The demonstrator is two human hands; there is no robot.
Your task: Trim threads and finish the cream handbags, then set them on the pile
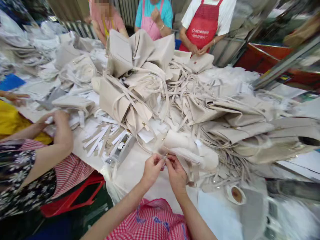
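My left hand (153, 170) and my right hand (177, 173) meet in front of me, thumbs and fingertips pinched close together. Between them shows a small gold-coloured metal fitting (166, 155), partly covered by the fingers; its exact kind is too small to tell. Just beyond and to the right of my hands lies a cream handbag (181, 141) on its side, with a whitish flap or wrapping along it. A narrow cream strap (142, 145) runs down toward my fingertips from the left.
Cream handbags (117, 56) with tangled straps pile up across the table. Left of my hands are a metal tool (122, 146) and paper strips (100, 138). A small round container (236, 195) stands at right. A co-worker's hands (58, 120) handle a bag; other people stand opposite.
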